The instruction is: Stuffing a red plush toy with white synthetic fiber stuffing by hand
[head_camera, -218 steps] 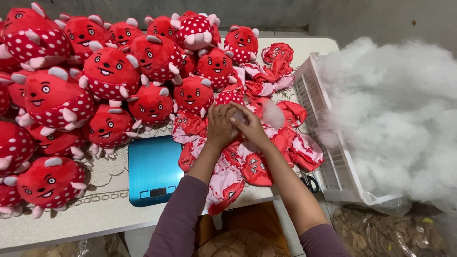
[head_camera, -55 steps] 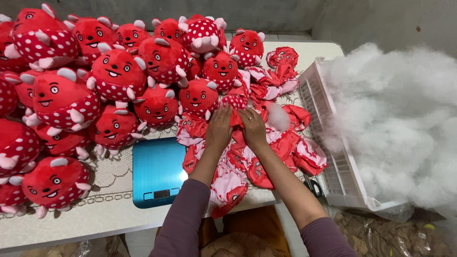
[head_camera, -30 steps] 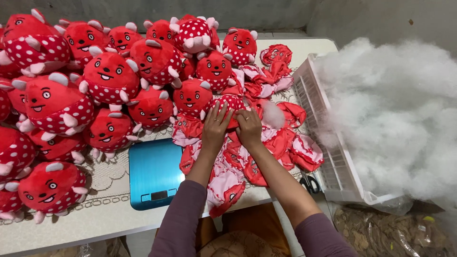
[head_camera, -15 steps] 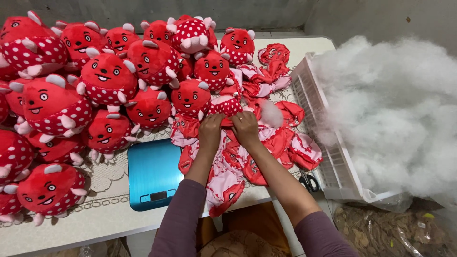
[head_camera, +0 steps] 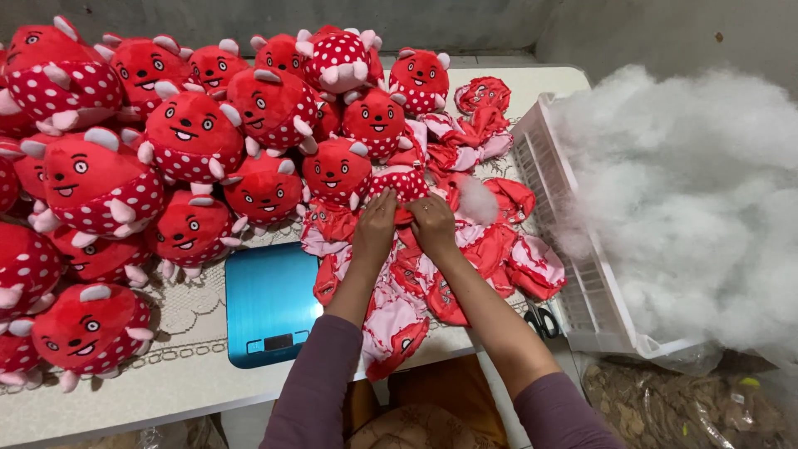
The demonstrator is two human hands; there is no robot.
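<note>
My left hand (head_camera: pixel 376 229) and my right hand (head_camera: pixel 432 223) meet at mid-table, both gripping a small red plush toy with white dots (head_camera: pixel 401 185) that is partly stuffed. Under my wrists lies a heap of flat, unstuffed red and pink toy skins (head_camera: pixel 432 283). A tuft of white stuffing (head_camera: pixel 476 201) rests on the skins just right of my right hand.
Several stuffed red spotted plush toys (head_camera: pixel 191 133) crowd the table's left and back. A blue kitchen scale (head_camera: pixel 271 301) sits near the front edge. A white plastic crate (head_camera: pixel 582 274) overflowing with white fibre filling (head_camera: pixel 690 191) stands at the right. Black scissors (head_camera: pixel 542 318) lie beside the crate.
My hands have stayed together on the same small toy, shifting slightly back and forth over the skin heap. Nothing else on the table has moved.
</note>
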